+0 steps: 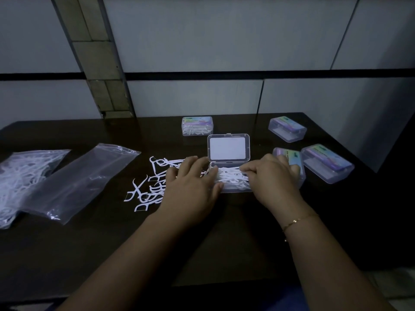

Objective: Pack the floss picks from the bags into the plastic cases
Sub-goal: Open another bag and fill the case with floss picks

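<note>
Both hands at the open case (229, 182) mid-counter (112, 254). Left hand (190, 182): fingers loosely spread, flat, thumb on case's front left corner. Right hand (271, 178): fingers curled, pinching picks (231, 176) inside the case — exact grip hard to see. Loose picks (146, 189) left of case, partly under left hand. Two bags (74, 182) further left, one cut off. Four shut cases (326, 163) behind & right; label text unreadable, dim light.
</note>
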